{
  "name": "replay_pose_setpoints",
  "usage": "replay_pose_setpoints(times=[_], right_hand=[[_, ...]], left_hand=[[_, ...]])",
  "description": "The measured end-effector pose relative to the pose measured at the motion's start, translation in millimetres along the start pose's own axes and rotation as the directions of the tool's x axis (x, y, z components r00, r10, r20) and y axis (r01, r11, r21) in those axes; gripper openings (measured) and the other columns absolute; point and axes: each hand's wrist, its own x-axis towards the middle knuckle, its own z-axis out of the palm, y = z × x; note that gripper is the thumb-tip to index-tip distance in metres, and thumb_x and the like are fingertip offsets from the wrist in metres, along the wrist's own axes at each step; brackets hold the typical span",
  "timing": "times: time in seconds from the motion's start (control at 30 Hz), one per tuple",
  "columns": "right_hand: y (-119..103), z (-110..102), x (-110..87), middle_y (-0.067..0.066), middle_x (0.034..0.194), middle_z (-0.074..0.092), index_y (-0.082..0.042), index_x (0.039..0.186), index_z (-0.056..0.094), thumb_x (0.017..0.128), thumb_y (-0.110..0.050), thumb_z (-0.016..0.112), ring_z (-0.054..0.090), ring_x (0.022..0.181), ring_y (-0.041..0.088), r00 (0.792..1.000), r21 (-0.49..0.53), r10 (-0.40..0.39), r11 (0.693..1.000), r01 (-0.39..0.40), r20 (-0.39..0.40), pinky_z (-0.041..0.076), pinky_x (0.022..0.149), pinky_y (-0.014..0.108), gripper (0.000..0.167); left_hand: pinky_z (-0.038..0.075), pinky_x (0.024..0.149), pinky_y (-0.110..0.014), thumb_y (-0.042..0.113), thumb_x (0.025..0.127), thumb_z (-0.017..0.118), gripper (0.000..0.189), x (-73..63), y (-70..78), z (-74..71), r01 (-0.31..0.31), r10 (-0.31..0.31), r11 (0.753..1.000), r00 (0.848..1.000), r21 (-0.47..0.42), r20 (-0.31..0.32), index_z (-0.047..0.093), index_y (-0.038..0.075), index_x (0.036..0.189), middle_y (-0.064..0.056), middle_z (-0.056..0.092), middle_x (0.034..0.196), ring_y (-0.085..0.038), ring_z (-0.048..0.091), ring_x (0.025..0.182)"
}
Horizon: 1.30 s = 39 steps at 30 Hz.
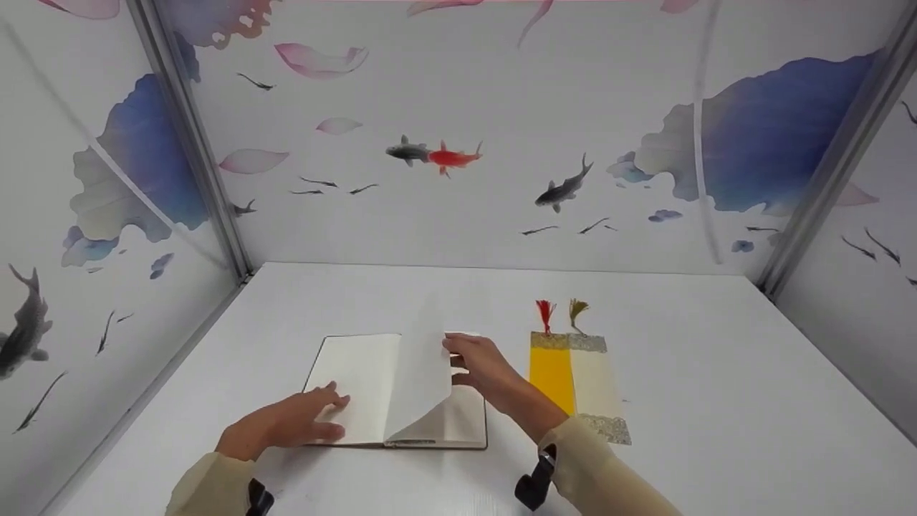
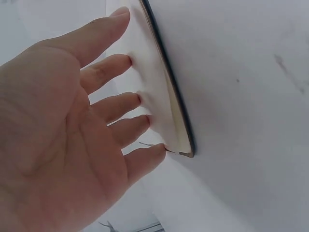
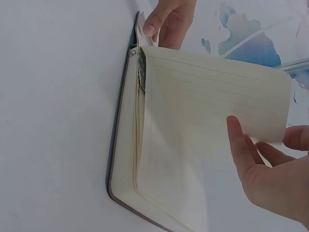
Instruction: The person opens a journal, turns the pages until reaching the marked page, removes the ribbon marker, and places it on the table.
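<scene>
An open notebook (image 1: 358, 387) with a dark cover and blank left page lies on the white table. My left hand (image 1: 297, 418) rests on that left page with fingers spread; in the left wrist view the fingertips (image 2: 140, 99) touch the paper near the cover's edge. With my right hand (image 1: 487, 369) I hold one page (image 1: 423, 373) by its outer edge, raised and curving over the right half. Faint ruled lines show on the lifted page (image 3: 193, 106) in the right wrist view. A dark patterned strip (image 3: 142, 71) shows near the spine.
Right of the notebook lie two bookmark-like strips, one yellow (image 1: 551, 373) with a red tassel (image 1: 545, 316), one cream (image 1: 594, 380) with an olive tassel (image 1: 577, 314). My right forearm partly covers them. Printed panels (image 1: 487, 222) with metal corner posts (image 1: 193, 143) enclose the table.
</scene>
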Motion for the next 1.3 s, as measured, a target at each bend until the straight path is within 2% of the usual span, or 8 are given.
replay_pose_setpoints(times=[0.23, 0.37, 0.6, 0.77, 0.83, 1.0, 1.17, 1.3], right_hand=[[4.4, 12.2, 0.1, 0.016, 0.147, 0.055, -0.006, 0.142, 0.056, 0.108, -0.035, 0.044, 0.051, 0.137, 0.036, 0.984, -0.124, -0.096, 0.986, 0.115, 0.149, 0.049, 0.109, 0.044, 0.046], [10.8, 24.6, -2.1, 0.016, 0.147, 0.056, -0.007, 0.142, 0.056, 0.106, -0.027, 0.050, 0.051, 0.138, 0.035, 0.980, -0.307, -0.095, 0.940, 0.145, 0.173, 0.044, 0.112, 0.049, 0.042], [20.2, 47.7, -4.5, 0.011, 0.150, 0.052, -0.013, 0.147, 0.051, 0.102, -0.018, 0.057, 0.045, 0.143, 0.030, 0.962, -0.640, -0.140, 0.723, 0.260, 0.233, 0.039, 0.116, 0.050, 0.046], [22.2, 60.0, -1.9, 0.009, 0.153, 0.048, -0.017, 0.149, 0.049, 0.101, -0.019, 0.058, 0.040, 0.146, 0.031, 0.957, -0.787, -0.117, 0.547, 0.285, 0.265, 0.034, 0.118, 0.053, 0.049], [22.6, 63.8, -0.8, 0.007, 0.153, 0.049, -0.020, 0.149, 0.050, 0.101, -0.022, 0.059, 0.038, 0.148, 0.033, 0.964, -0.843, -0.101, 0.470, 0.263, 0.245, 0.034, 0.118, 0.057, 0.049], [23.7, 70.6, 0.8, 0.004, 0.151, 0.052, -0.023, 0.146, 0.054, 0.100, -0.024, 0.060, 0.036, 0.149, 0.036, 0.972, -0.907, -0.056, 0.351, 0.232, 0.226, 0.031, 0.118, 0.061, 0.046], [23.0, 74.6, 1.5, 0.000, 0.154, 0.049, -0.026, 0.144, 0.055, 0.100, -0.022, 0.059, 0.031, 0.152, 0.036, 0.975, -0.923, 0.002, 0.325, 0.208, 0.221, 0.026, 0.120, 0.061, 0.044], [22.8, 75.8, 2.9, -0.002, 0.156, 0.048, -0.027, 0.144, 0.055, 0.101, -0.020, 0.056, 0.028, 0.153, 0.035, 0.974, -0.924, 0.025, 0.322, 0.206, 0.225, 0.023, 0.121, 0.063, 0.044]], left_hand=[[0.029, 0.115, -0.065, 0.033, 0.100, 0.061, 0.052, -0.9, -9.8, 1.2, -0.053, 0.046, 0.996, 0.993, -0.065, -0.110, 0.055, 0.001, 0.140, -0.032, 0.039, 0.154, -0.051, 0.034, 0.144], [0.036, 0.111, -0.064, 0.039, 0.103, 0.055, 0.055, -1.2, -11.6, 5.1, -0.055, 0.020, 0.988, 0.973, -0.148, -0.231, 0.053, 0.000, 0.141, -0.029, 0.050, 0.147, -0.049, 0.045, 0.138], [0.031, 0.116, -0.062, 0.049, 0.109, 0.029, 0.070, -1.1, -9.8, 5.1, -0.032, -0.101, 0.938, 0.927, -0.344, -0.362, 0.034, -0.006, 0.152, -0.031, 0.037, 0.155, -0.049, 0.036, 0.145], [0.040, 0.109, -0.063, 0.053, 0.109, 0.016, 0.075, -3.1, -14.4, 1.9, -0.047, -0.141, 0.878, 0.925, -0.476, -0.353, 0.026, -0.005, 0.155, -0.034, 0.031, 0.157, -0.053, 0.033, 0.144], [0.042, 0.107, -0.063, 0.052, 0.109, 0.016, 0.074, -3.9, -17.1, 1.8, -0.048, -0.145, 0.873, 0.925, -0.486, -0.351, 0.025, -0.004, 0.156, -0.034, 0.029, 0.158, -0.053, 0.031, 0.145], [0.041, 0.109, -0.063, 0.052, 0.109, 0.025, 0.073, -5.4, -20.6, 0.7, -0.016, -0.166, 0.891, 0.919, -0.453, -0.359, 0.025, -0.004, 0.155, -0.032, 0.028, 0.160, -0.052, 0.031, 0.146], [0.043, 0.108, -0.059, 0.038, 0.106, 0.048, 0.059, -5.1, -19.3, 0.5, -0.011, -0.146, 0.929, 0.908, -0.371, -0.392, 0.041, -0.001, 0.150, -0.032, 0.038, 0.154, -0.051, 0.043, 0.139], [0.037, 0.112, -0.062, 0.025, 0.101, 0.060, 0.053, -0.2, -13.0, 4.6, 0.009, -0.112, 0.969, 0.907, -0.246, -0.407, 0.048, -0.002, 0.145, -0.035, 0.038, 0.151, -0.053, 0.038, 0.140]])
